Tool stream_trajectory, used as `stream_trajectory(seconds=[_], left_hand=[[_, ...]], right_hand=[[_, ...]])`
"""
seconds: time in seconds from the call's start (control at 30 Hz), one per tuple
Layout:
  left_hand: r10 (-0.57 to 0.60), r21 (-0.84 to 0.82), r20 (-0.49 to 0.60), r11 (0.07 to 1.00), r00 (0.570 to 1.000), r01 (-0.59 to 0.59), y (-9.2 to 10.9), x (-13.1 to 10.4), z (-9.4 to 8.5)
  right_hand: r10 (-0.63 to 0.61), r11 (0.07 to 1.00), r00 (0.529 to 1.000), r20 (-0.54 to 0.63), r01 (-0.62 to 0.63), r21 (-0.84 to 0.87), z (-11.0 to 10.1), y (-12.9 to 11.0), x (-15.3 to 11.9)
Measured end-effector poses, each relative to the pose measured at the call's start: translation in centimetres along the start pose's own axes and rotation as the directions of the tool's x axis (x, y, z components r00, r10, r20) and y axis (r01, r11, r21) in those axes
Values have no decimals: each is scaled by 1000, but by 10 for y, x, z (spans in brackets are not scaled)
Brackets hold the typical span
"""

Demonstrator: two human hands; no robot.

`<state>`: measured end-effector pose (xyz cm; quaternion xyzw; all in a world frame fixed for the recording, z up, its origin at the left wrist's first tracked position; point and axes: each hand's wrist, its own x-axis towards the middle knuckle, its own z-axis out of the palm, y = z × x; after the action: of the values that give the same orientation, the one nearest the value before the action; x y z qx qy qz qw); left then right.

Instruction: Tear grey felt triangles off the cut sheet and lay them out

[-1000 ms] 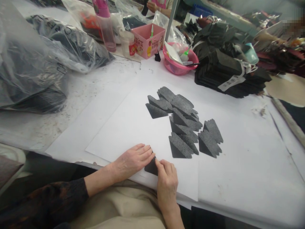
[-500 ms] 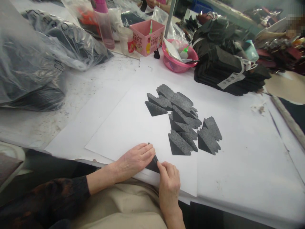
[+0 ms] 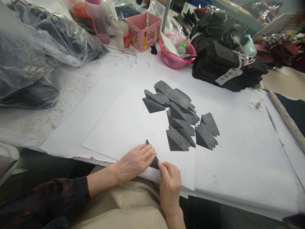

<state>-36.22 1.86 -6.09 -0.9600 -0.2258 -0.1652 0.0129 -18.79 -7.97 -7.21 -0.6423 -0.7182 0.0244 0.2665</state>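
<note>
A small black folded piece of leather-like sheet lies at the table's front edge, largely covered by my hands. My left hand rests flat across it, fingers stretched out side by side, the thumb hidden. The piece's dark pointed tip sticks out past those fingertips. At its near right corner, my right hand has its thumb and curled forefinger closed on the edge. Farther off, several similar pieces overlap on the white paper, each with a speckled grey face and a black triangular folded end.
A pink basin with small items stands behind the pieces, beside a pink box, a jar and a bottle. Plastic bags fill the left. A tied black stack sits back right.
The view has shifted slightly, so the table's things sit a little higher and further left. More of the black piece's tip shows beyond my left fingers. Both hands keep nearly the same pose.
</note>
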Motion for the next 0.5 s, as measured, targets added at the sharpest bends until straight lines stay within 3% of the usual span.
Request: stream_trajectory(seconds=[0.1, 0.37, 0.5], left_hand=[[42, -58, -26, 997, 999, -43, 1, 2, 3], [-17, -79, -29, 997, 999, 15, 7, 2, 2], [-15, -60, -28, 998, 999, 14, 9, 1, 2]], right_hand=[[1, 1000, 1000, 10, -1, 0, -1, 0, -1], [84, 993, 996, 24, -85, 78, -5, 8, -7], [69, 994, 997, 31, -71, 79, -4, 9, -10]])
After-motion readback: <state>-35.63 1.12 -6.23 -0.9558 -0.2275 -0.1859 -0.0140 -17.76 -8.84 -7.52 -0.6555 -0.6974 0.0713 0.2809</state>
